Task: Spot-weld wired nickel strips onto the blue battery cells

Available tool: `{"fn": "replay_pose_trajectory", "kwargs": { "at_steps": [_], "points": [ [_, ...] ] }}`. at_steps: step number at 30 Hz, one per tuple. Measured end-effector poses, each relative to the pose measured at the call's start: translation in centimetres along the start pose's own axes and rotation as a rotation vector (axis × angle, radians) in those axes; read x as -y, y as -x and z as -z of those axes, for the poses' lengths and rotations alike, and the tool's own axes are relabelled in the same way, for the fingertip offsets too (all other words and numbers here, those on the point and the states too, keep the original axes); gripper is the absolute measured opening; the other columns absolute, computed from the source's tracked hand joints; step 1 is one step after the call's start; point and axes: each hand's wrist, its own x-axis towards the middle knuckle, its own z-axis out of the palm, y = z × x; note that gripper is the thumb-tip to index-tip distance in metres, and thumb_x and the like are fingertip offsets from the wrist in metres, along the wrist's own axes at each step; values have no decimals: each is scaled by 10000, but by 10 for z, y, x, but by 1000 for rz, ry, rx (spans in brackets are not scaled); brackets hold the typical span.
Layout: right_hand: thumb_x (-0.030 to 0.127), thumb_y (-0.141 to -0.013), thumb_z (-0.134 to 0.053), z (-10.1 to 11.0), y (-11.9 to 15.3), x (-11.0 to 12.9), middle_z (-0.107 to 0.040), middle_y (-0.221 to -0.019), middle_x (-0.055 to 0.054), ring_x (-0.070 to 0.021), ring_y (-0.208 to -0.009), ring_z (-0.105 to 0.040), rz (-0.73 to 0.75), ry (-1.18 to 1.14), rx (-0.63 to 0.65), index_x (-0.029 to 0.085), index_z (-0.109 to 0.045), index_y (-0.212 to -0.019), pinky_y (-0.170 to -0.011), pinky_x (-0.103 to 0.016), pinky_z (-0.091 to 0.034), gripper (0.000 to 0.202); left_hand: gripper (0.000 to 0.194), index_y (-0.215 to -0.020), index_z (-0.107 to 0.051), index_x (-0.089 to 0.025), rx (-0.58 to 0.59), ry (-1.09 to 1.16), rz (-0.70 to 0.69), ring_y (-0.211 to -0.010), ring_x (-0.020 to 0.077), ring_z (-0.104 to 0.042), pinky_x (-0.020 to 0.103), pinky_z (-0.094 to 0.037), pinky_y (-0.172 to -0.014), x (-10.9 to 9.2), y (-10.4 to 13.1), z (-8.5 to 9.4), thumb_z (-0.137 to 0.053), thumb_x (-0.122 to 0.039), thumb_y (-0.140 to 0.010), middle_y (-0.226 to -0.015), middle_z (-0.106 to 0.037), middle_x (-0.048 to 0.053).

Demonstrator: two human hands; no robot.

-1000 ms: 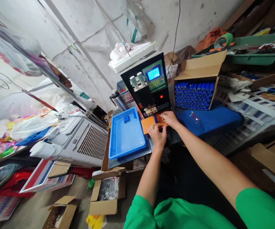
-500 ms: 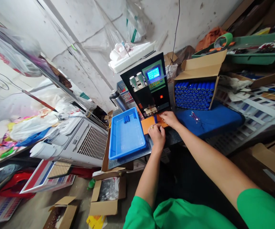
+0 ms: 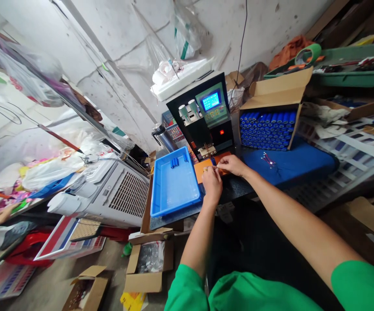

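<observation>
A blue cylindrical battery cell (image 3: 213,161) stands beneath the electrode tips of a black spot welder (image 3: 203,116) with a lit blue screen. My left hand (image 3: 212,183), a ring on one finger, is closed around the near side of the cell. Just to its right, my right hand (image 3: 234,165) pinches thumb and fingers together close to the cell. Whatever lies in that pinch is too small to make out. Under both hands is an orange board (image 3: 201,169). Several more blue cells (image 3: 174,163) lie in a blue tray (image 3: 175,207) on the left.
An open carton (image 3: 273,97) of stacked blue cells stands right of the welder. Thin red and white wires (image 3: 267,160) lie on a blue surface (image 3: 310,162). Behind the tray is a steel flask (image 3: 163,137). A grey-white air cooler (image 3: 109,190) stands left; cartons (image 3: 143,281) sit on the floor.
My right hand has moved left and nearer, its fingertips now meeting beside the cell and my left fingers. The view has shifted slightly.
</observation>
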Motion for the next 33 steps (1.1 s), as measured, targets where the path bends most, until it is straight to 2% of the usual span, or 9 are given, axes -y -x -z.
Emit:
{"fn": "replay_pose_trajectory", "kwargs": {
  "at_steps": [5,8,10,12,16,21,24,29,33],
  "points": [
    [482,-638,-715,-1,-1,-2,-514,-511,26,-97,-494,-407,6,-36,-66,157,-614,-609,-501,-249,-306,341,112,-915,-605,-172,-115,158,-63,-948,229,-579,363,-470,-880,4,3,-4,-503,-214,-931,-947,-600,105],
    [458,-636,-717,-1,-1,-4,-481,-468,37,-90,-460,-386,-4,-90,-93,163,-605,-591,-475,-244,-285,319,143,-946,-635,-175,-202,270,-99,-1114,231,-561,376,-470,-981,10,2,-9,-528,-139,-857,-1081,-589,120],
    [442,-636,-713,0,-1,-5,-463,-447,42,-85,-434,-373,-31,-154,-109,167,-595,-582,-453,-239,-267,304,237,-1000,-664,-177,-199,313,-122,-1234,238,-525,391,-445,-1057,14,-1,-11,-528,-102,-822,-1204,-576,129],
    [429,-631,-715,1,-1,-5,-456,-438,43,-79,-412,-357,-62,-224,-123,167,-598,-585,-430,-234,-247,291,327,-1077,-682,-181,-127,325,-147,-1254,243,-530,398,-441,-1076,17,-6,-12,-524,-85,-807,-1261,-583,128],
    [423,-620,-737,3,0,-4,-453,-445,45,-69,-395,-340,-109,-330,-143,166,-605,-605,-400,-221,-210,289,456,-1231,-665,-194,34,276,-167,-1021,226,-632,384,-500,-958,20,-14,-11,-517,-87,-812,-1155,-664,113],
    [432,-598,-772,3,0,1,-459,-469,47,-61,-401,-354,-123,-372,-183,170,-580,-602,-386,-209,-203,325,543,-1327,-606,-202,62,288,-135,-895,197,-632,349,-502,-891,24,-14,-12,-542,-91,-799,-1024,-694,80],
    [430,-593,-791,3,-1,2,-448,-470,52,-53,-399,-344,-125,-393,-187,168,-571,-594,-378,-201,-196,342,475,-1320,-598,-202,83,394,-124,-831,170,-628,320,-503,-845,26,-13,-12,-547,-149,-851,-992,-695,66],
    [402,-602,-823,4,-2,4,-467,-473,46,-51,-397,-357,-156,-412,-195,163,-576,-609,-361,-188,-203,343,329,-1203,-639,-184,77,530,41,-716,149,-615,272,-474,-705,21,-17,-7,-537,-350,-938,-816,-677,34],
    [369,-643,-820,4,-5,3,-475,-454,41,-53,-382,-373,-184,-381,-199,161,-576,-602,-345,-182,-244,323,233,-918,-687,-171,71,509,79,-588,114,-509,235,-399,-601,16,-26,-2,-617,-390,-886,-627,-563,-15]
  ]
}}
